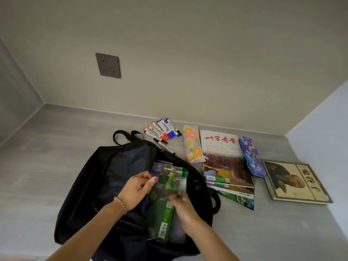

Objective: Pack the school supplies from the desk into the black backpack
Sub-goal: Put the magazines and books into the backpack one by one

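The black backpack (105,185) lies open on the grey desk. Green-covered books (165,187) sit in its mouth. My left hand (136,191) grips their left edge, thumb on the cover. My right hand (182,204), blurred, holds the books' right side. To the right lie several markers (162,130), a floral pencil pouch (193,145), a stack of magazines (224,159), a blue patterned pencil case (252,157) and a brown-covered book (293,180).
The desk (47,140) sits in a corner, with walls behind, left and right. A grey wall socket (108,65) is on the back wall above the desk.
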